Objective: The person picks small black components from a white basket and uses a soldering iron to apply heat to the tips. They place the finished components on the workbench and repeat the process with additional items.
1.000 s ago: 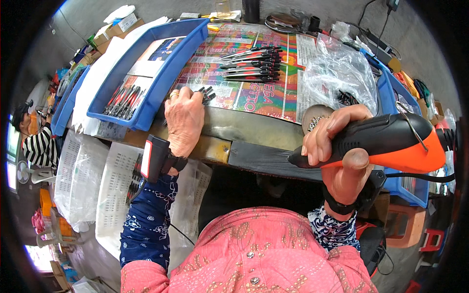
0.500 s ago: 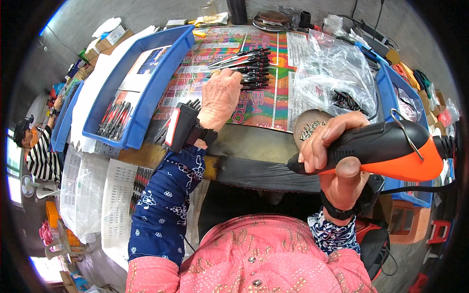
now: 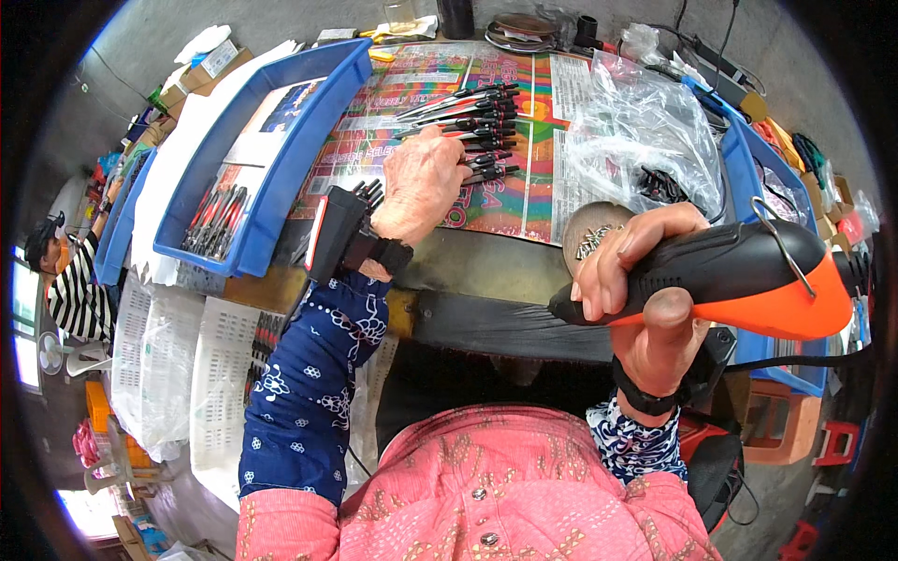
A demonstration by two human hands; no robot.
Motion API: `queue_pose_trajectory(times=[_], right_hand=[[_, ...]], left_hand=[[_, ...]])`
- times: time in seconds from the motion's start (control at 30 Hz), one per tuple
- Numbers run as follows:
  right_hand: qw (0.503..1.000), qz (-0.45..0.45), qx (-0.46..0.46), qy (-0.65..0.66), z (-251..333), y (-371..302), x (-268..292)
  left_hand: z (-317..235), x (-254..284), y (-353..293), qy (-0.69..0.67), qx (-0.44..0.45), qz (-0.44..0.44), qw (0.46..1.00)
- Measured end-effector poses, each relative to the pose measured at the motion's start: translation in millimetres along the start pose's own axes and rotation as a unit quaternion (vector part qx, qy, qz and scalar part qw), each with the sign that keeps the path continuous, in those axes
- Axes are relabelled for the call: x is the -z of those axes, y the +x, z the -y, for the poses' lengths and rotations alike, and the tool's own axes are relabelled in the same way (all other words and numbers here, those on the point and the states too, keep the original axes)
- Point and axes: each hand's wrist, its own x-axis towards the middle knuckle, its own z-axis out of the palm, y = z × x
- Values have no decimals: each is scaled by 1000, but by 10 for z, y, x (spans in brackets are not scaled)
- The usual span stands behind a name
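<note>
My right hand [image 3: 645, 280] is wrapped round a black-and-orange electric screwdriver [image 3: 739, 276] with a wire hook; its dark tip points left over the table's near edge. On the colourful printed sheet lies a row of slim black pen-shaped tools [image 3: 482, 117], some with red parts. My left hand [image 3: 419, 182], knuckles up, curls in at the near side of that row. A few of the nearest pen-shaped tools [image 3: 491, 168] stick out past its thumb. Its fingertips are hidden beneath it. Just behind my right hand stands a round dish [image 3: 591, 217] of small metal screws.
A long blue tray [image 3: 267, 201] with more pen-shaped tools stands at the left. Clear plastic bags [image 3: 645, 140] holding dark parts lie at the right, beside another blue bin [image 3: 744, 168]. A black cable [image 3: 795, 362] trails at the right. Another person [image 3: 75, 276] sits far left.
The left fingers have curled in further, and the nearest pen-shaped tools have tilted slightly away from the row. The right hand keeps its grip on the screwdriver, almost unmoved.
</note>
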Motion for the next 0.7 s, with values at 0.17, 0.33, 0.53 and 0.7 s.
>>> queue_pose_trajectory(times=[0.17, 0.33, 0.53, 0.7], right_hand=[[1000, -2, -10, -16, 70, -37, -51], [999, 12, -2, -40, 139, -83, -104], [997, 49, -4, -63, 193, -125, -174], [994, 88, -5, -60, 206, -141, -256]], left_hand=[[-92, 168, -126, -25, -58, -64, 996], [-355, 504, -413, -180, -13, -56, 982], [-708, 894, -1060, -459, 187, 100, 863], [-869, 932, -1472, -643, 321, 122, 684]])
